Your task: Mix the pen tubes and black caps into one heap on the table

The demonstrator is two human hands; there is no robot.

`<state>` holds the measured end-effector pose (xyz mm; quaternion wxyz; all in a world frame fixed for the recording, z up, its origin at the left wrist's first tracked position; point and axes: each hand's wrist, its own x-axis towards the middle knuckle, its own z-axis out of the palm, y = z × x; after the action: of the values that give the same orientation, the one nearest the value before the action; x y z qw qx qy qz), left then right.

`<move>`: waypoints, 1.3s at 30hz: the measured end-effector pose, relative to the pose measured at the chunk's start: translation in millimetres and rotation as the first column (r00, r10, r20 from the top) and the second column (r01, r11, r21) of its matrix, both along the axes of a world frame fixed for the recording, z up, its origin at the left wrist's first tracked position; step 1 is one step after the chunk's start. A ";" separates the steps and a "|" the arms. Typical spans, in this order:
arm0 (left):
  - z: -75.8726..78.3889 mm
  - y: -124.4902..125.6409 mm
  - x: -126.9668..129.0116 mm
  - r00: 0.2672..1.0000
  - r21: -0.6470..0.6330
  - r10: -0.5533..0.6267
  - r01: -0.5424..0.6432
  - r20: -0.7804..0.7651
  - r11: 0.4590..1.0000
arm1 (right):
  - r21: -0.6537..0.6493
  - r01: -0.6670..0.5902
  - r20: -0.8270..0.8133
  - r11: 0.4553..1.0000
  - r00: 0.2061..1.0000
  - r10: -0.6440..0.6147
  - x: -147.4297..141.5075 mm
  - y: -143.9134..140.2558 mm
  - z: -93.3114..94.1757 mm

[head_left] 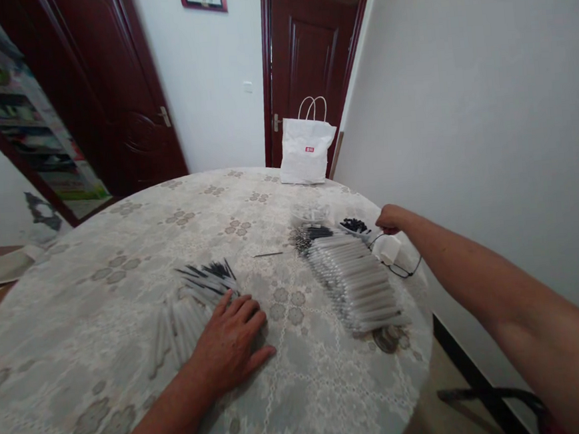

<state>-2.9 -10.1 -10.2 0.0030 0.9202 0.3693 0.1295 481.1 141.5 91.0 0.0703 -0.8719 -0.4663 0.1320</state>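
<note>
Left hand [232, 342] flat, open-gripped beside pen barrels [196, 304]; right hand [390, 219] pinched over black caps [354, 225].

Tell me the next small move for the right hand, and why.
Probably pinch one of the small black caps. The right hand sits closed right beside that little pile, past the row of clear tubes, while the left hand rests flat on the other tubes.
</note>
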 end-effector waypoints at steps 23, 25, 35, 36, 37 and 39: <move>-9.8 7.3 2.0 1.000 0.090 0.023 -0.021 -0.016 0.996 | 0.294 0.109 -0.335 0.949 0.942 -0.004 22.0 -13.8 39.3; -9.2 7.1 2.1 0.999 0.082 0.022 -0.019 -0.025 0.996 | 0.333 0.053 -0.286 0.941 0.957 0.047 14.3 -19.8 50.9; -8.4 8.8 -3.9 0.999 0.094 0.020 -0.015 -0.048 0.995 | 0.318 -0.375 0.117 0.871 0.927 0.357 -103.5 -64.4 85.7; -7.8 8.7 -4.6 0.999 0.099 0.021 -0.017 -0.046 0.995 | 0.292 -0.416 0.159 0.861 0.909 0.385 -118.0 -67.5 82.9; -7.1 8.6 -5.2 0.999 0.103 0.022 -0.017 -0.044 0.995 | 0.274 -0.456 0.204 0.847 0.888 0.412 -131.6 -70.1 79.2; -6.0 8.5 -6.3 0.999 0.106 0.023 -0.020 -0.034 0.994 | 0.253 -0.530 0.302 0.809 0.838 0.455 -155.7 -74.1 69.4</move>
<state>-9.2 -1.6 -16.1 -0.0538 0.9172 0.3718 0.1326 325.4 67.4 160.3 0.1231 -0.7050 -0.6976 -0.0337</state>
